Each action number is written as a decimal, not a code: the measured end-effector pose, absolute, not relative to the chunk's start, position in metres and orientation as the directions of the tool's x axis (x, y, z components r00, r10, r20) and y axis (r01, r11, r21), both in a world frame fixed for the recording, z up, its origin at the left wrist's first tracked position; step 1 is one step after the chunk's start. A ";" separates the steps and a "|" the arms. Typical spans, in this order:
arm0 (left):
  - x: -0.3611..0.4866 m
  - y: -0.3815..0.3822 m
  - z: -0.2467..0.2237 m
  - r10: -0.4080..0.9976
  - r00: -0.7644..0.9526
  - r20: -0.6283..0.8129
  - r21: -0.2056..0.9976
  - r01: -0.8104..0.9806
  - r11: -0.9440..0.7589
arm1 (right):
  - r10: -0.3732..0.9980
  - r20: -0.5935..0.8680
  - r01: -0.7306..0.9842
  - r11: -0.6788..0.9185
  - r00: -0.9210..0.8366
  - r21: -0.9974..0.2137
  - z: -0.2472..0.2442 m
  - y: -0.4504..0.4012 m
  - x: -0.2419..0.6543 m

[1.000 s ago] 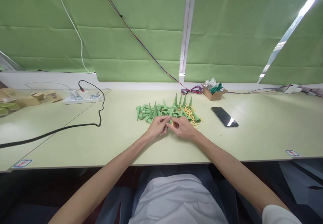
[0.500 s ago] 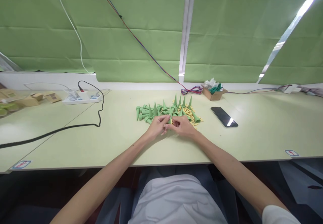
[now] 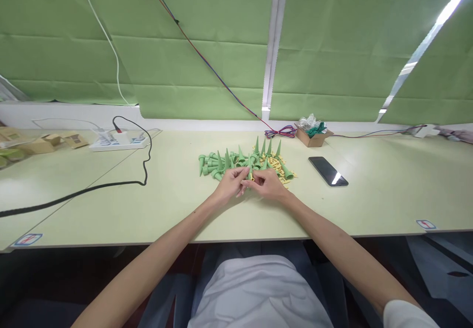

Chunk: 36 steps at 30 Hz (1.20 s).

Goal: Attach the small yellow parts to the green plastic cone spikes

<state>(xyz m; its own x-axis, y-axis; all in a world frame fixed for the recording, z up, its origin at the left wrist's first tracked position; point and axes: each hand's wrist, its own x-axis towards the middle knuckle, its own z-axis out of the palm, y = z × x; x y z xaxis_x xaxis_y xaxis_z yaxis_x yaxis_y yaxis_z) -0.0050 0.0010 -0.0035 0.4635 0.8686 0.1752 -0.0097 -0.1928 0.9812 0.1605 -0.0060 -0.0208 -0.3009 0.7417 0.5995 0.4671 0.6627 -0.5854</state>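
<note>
My left hand (image 3: 231, 183) is closed, fingertips pinched on a green plastic spike (image 3: 250, 165) that points away from me. At the near end of that spike shows a small yellow plastic piece (image 3: 252, 178). Against it press the thumb and forefinger of my right hand (image 3: 268, 183), also closed. Fingers partly cover both parts, so I cannot tell how deep the yellow piece sits. Just beyond my hands is a pile of green spikes (image 3: 214, 163), some upright and others lying down. Several loose yellow pieces (image 3: 275, 164) lie among them on the right.
A black phone (image 3: 328, 171) lies right of the pile on the pale table (image 3: 166, 205). Behind it stands a small cardboard box (image 3: 312, 139) beside a coiled cable (image 3: 281, 132). At the left are a power strip (image 3: 120, 144) and a black cable (image 3: 107, 185).
Both hands stay together at the same spot, with only a tiny shift of the fingers around the yellow piece. The camera view has moved very slightly.
</note>
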 end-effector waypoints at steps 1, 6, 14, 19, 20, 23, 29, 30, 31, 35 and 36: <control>-0.005 0.001 -0.004 0.869 0.462 0.180 0.980 -0.010 -0.198 | 0.735 0.608 0.463 0.669 -0.300 -0.581 -0.020 -0.006 0.161; -0.004 0.001 -0.003 0.878 0.444 0.182 0.979 0.002 -0.204 | 0.720 0.659 0.489 0.665 -0.218 -0.564 -0.014 -0.005 0.166; 0.000 -0.005 0.000 0.845 0.500 0.189 0.971 0.033 -0.236 | 0.616 0.761 0.543 0.576 0.204 -0.611 -0.008 0.004 0.183; 0.003 -0.008 -0.004 0.805 0.548 0.229 0.940 0.091 -0.330 | 0.584 0.776 0.617 0.527 0.236 -0.584 -0.008 0.013 0.193; 0.003 -0.008 -0.005 0.802 0.548 0.237 0.926 0.124 -0.358 | 0.585 0.778 0.636 0.515 0.230 -0.575 -0.008 0.015 0.194; 0.003 -0.007 -0.007 0.802 0.530 0.276 0.859 0.239 -0.453 | 0.609 0.767 0.676 0.479 0.204 -0.560 -0.010 0.018 0.197; 0.000 0.002 -0.016 0.747 0.438 0.500 0.613 0.430 -0.663 | 0.746 0.655 0.744 0.366 0.124 -0.558 -0.013 0.023 0.202; 0.000 0.003 -0.017 0.734 0.429 0.527 0.582 0.447 -0.679 | 0.767 0.634 0.759 0.357 0.095 -0.545 -0.013 0.024 0.203; 0.000 0.003 -0.018 0.723 0.423 0.547 0.559 0.458 -0.691 | 0.783 0.620 0.770 0.360 0.058 -0.527 -0.013 0.025 0.203; 0.000 0.003 -0.017 0.714 0.427 0.555 0.533 0.476 -0.700 | 0.800 0.595 0.776 0.420 -0.071 -0.472 -0.013 0.028 0.206; 0.000 0.002 -0.016 0.721 0.432 0.542 0.540 0.478 -0.693 | 0.802 0.591 0.776 0.425 -0.084 -0.467 -0.013 0.028 0.207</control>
